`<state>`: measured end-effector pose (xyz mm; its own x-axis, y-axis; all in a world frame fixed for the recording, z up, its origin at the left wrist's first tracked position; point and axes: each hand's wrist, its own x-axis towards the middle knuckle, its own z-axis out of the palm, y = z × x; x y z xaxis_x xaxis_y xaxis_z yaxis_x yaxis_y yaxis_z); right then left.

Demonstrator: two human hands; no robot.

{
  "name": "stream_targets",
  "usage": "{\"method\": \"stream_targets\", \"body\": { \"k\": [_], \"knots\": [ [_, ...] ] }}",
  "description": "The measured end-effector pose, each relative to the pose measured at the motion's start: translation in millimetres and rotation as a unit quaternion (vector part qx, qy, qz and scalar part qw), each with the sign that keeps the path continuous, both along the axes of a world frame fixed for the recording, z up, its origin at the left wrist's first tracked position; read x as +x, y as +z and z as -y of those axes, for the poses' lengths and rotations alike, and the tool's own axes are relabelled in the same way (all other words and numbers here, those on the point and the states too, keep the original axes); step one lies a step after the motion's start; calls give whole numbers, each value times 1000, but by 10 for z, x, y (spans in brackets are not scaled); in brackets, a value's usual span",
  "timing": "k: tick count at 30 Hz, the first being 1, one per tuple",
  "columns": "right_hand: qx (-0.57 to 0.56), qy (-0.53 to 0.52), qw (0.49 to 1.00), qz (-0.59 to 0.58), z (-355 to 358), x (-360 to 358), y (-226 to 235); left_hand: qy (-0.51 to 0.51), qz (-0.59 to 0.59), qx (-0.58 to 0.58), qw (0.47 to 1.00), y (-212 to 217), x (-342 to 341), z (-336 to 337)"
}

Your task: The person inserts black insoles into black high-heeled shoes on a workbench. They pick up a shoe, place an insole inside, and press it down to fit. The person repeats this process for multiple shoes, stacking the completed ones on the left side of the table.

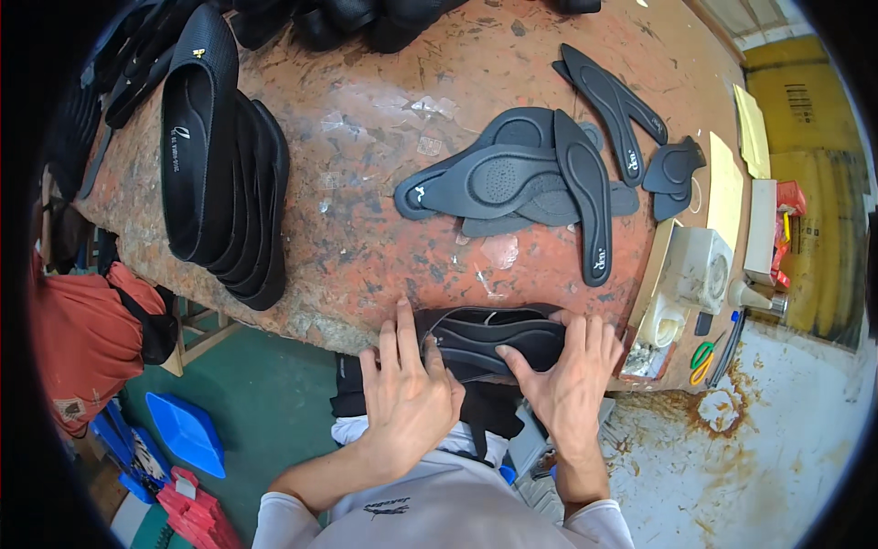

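Note:
A black shoe (540, 316) lies on its side at the table's near edge, between my two hands. A dark contoured insole (471, 355) sits at its opening, partly inside. My left hand (407, 393) is at the shoe's left end, one finger over the insole and the longer fingers stretched along the outside. My right hand (572, 384) grips the right end, thumb pressed on the insole and fingers over the far side. Farther off lies a loose pile of dark insoles (498, 178). A nested stack of black shoes (197, 137) stands to the left.
More black shoes (343, 23) crowd the far edge of the worn reddish table (357, 247). At right stand a tray (654, 274) with a stained container, a nozzled bottle (754, 297) and scissors (702, 361). A blue dustpan (186, 433) is on the floor at left.

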<state>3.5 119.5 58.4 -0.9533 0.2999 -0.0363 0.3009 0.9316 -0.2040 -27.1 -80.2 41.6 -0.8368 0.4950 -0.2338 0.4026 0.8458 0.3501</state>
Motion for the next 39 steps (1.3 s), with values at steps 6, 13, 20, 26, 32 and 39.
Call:
{"method": "stream_targets", "body": {
  "k": [6, 13, 20, 26, 32, 39],
  "knots": [
    [-17, -16, 999, 24, -26, 32, -198, -6, -6, 3, 1000, -10, 21, 13],
    [-44, 33, 995, 84, -86, -35, -79, -40, 3, 57, 998, -22, -56, 43],
    [-115, 114, 983, 90, -412, -395, 50, -282, -63, 217, 932, -234, 220, -162],
    [-78, 103, 984, 120, 333, 682, 285, -188, 98, 188, 959, -742, 405, -572],
    [-81, 89, 988, 101, 102, 247, -235, -146, 121, 144, 971, -750, 404, -686],
    [-54, 98, 991, 75, 47, 404, -292, -136, 76, 124, 980, -682, 363, -786]
  ]
}}
